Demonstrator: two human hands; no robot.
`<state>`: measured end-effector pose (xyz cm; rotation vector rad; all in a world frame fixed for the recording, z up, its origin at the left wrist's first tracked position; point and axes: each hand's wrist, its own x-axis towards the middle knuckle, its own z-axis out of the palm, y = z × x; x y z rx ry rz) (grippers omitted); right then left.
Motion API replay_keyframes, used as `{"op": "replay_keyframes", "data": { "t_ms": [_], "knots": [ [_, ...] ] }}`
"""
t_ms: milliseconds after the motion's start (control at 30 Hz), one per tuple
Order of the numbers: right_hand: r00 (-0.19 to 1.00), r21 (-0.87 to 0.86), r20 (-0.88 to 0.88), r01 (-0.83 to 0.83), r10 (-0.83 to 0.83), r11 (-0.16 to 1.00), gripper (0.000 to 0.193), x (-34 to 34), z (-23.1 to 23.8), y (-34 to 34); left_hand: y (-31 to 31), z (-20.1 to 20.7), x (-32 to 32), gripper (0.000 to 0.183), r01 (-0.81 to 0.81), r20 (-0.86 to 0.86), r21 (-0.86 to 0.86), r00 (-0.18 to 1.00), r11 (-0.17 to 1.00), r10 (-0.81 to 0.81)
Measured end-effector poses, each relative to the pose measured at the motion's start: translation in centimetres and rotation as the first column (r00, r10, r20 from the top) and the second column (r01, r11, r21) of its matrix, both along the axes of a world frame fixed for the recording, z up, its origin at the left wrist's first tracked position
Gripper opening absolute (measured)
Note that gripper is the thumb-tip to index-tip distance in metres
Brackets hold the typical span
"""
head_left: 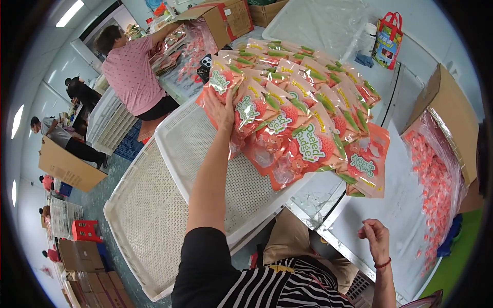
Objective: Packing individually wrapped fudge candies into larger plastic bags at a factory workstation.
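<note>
A big heap of pink and red candy pouches (311, 141) with green leaf prints fills the middle, overlapping one another. Part of it overhangs a white perforated plastic tray (241, 190). At the heap's left edge my left hand (221, 109) lies with straight fingers against a pouch (222, 77). One pouch (365, 160) lies turned round at the heap's right side. My right hand (377, 237), a red bracelet on its wrist, hovers near the table's front edge, fingers curled together. Nothing shows in it, and it touches no pouch.
Small wrapped red candies (436, 190) spill from a plastic-lined carton (452, 118) on the right. A second white tray (149, 205) sits lower left. Behind are a co-worker in a pink shirt (134, 77), an open carton (226, 23), a phone (206, 62) and a colourful bag (387, 43).
</note>
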<state>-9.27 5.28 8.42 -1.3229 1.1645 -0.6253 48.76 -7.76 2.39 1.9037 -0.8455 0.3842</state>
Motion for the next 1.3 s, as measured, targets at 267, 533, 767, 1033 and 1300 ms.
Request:
{"op": "replay_keyframes", "data": {
  "t_ms": [267,533,767,1033,1300],
  "knots": [
    [0.997,-0.012,-0.071,0.03,-0.03,0.999,0.019,-1.4,-1.3,4.1,-0.4,-1.1,0.6,0.044,-0.365,-0.054,-0.077,0.931,0.928,0.362],
    [0.958,-0.2,-0.263,0.067,-0.119,0.977,0.019,-3.9,-0.5,6.3,-0.2,0.7,1.1,0.05,0.036,-0.466,-0.092,0.882,0.995,-0.075],
    [0.977,-0.165,-0.178,0.091,-0.12,0.982,0.02,-6.2,-3.7,6.4,-0.1,11.8,-2.1,0.048,0.174,0.253,-0.115,0.957,0.978,-0.141],
    [0.991,-0.153,-0.055,0.109,-0.119,0.982,0.02,-7.3,-4.9,6.3,5.0,4.8,-35.0,0.026,0.799,0.392,0.537,0.047,0.27,-0.919],
    [0.978,-0.04,-0.045,0.201,-0.203,0.979,0.02,-10.6,-5.4,7.9,2.8,0.8,-35.1,0.037,0.689,0.432,0.618,0.104,0.378,-0.896]
  ]
}}
